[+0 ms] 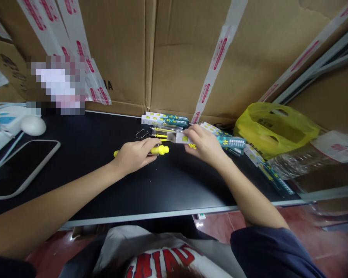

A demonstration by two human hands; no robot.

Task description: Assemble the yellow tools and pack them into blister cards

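My left hand [133,156] is closed around a slim clear tube with bright yellow ends [163,150]; its exact kind is unclear. Close by on the right, my right hand [203,143] grips a long thin white-and-teal carton [232,141]. The carton's left end flap looks open and faces the tube, which is apart from it. Just beyond the hands lie more clear-and-yellow tubes [160,135] and a thin wire loop [142,134]. Similar cartons [164,119] are stacked behind them, with several more partly hidden behind my right hand.
On the black table [174,193], a phone [20,170] and a white power strip [2,127] with cables sit at the left. To the right are another carton [269,172], a yellow plastic bag [258,127] and a clear bottle [292,164]. Large cardboard boxes [179,58] wall off the back.
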